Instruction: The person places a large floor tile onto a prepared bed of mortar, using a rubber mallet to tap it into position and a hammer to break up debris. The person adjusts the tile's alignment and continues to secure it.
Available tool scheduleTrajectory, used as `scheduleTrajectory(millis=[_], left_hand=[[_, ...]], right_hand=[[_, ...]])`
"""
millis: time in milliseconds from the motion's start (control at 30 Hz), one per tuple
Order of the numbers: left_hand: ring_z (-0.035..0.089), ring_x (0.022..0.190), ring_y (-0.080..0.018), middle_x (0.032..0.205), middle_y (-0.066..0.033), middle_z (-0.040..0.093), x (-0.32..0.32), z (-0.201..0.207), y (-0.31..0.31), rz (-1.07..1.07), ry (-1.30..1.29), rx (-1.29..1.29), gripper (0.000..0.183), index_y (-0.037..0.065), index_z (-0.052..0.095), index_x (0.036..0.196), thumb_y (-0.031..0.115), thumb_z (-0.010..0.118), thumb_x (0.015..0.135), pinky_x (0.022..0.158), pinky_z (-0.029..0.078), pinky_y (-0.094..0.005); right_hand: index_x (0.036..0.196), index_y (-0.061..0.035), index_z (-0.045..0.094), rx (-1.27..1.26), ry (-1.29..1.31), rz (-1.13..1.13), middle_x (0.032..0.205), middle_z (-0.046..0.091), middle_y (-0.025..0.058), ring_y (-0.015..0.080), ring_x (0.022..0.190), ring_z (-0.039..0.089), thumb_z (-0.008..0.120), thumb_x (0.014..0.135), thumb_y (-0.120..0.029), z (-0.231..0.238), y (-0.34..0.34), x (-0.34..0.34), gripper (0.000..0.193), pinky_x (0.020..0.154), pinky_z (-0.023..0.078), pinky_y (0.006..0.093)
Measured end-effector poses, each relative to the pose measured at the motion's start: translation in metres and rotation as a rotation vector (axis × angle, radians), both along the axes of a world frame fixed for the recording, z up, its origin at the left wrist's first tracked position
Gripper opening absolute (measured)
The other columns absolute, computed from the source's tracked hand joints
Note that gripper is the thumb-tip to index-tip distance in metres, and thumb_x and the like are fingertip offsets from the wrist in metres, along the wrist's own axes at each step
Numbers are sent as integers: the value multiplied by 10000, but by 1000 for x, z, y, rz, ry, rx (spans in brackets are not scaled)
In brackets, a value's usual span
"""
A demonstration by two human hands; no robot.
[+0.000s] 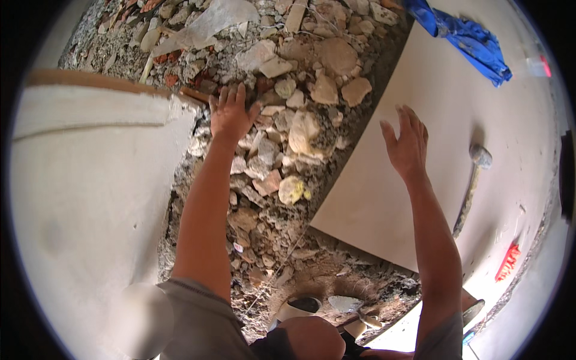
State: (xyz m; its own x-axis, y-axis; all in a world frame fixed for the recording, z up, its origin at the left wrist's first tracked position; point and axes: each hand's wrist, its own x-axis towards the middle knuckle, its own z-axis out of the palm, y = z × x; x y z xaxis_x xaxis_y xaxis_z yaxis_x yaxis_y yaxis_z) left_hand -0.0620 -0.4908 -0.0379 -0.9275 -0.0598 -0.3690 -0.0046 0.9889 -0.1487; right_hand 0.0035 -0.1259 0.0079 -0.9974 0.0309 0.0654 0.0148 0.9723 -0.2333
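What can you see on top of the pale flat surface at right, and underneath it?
On the pale flat surface lie a hammer, crumpled blue material and a red object. Whatever is underneath is covered and cannot be seen.

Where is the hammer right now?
In the head view, the hammer lies on the pale slab, right of the right hand, below the blue bundle.

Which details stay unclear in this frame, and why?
All in the head view:
- Left hand: its back hides the palm, so contact with the rubble is uncertain.
- Right hand: its gap above the pale panel can't be judged from overhead.
- Blue sheet: cut off by the top edge.
- Round pale shape, lower left: too blurred.
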Motion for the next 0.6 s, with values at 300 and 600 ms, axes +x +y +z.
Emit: scheduleTrajectory(millis=[300,600], left_hand=[[69,1469,-254,1590,-108,82,-60,5,2,-68,-137,-58,769,43,43,1513,554,251,978,1148,45,-605],[61,1471,-253,1589,-100,103,-80,13,-3,4,-424,46,743,45,91,1513,539,257,983,1111,53,-674]], right_hand=[[1311,-101,498,22,41,80,1347,503,116,321,1274,432,501,939,-408,-27,-111,-257,482,1072,309,486],[1338,-140,468,35,-10,144,1381,478,138,359,1303,409,486,918,-304,-58,-178,-466,452,1101,282,517]])
